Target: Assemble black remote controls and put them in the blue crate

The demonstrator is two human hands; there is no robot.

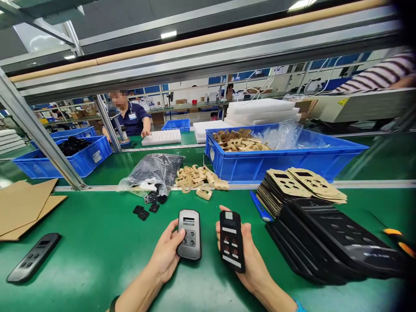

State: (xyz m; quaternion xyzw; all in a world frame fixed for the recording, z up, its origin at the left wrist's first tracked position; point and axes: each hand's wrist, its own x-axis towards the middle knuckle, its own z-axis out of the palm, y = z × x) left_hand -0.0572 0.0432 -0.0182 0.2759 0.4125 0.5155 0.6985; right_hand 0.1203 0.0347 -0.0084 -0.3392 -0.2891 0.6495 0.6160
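Note:
My left hand (162, 255) grips a grey remote control (190, 245) by its left edge, thumb on its face. It has round buttons and a small window near the top. In my right hand (255, 264) is a black remote panel (232, 236), held upright with light strips and several openings facing me. The two pieces are apart, side by side above the green table. Another remote control (34, 258) lies at the far left. To the right is a pile of black remote panels (338, 242), beside stacked tan die-cut sheets (289, 184).
Small black button pads (146, 208) lie before a clear plastic bag (152, 171). Curled tan peelings (198, 177) sit near a blue bin (286, 160). A blue cutter (261, 207), cardboard sheets (29, 208) and a screwdriver (393, 232) lie about. A co-worker (131, 115) sits opposite.

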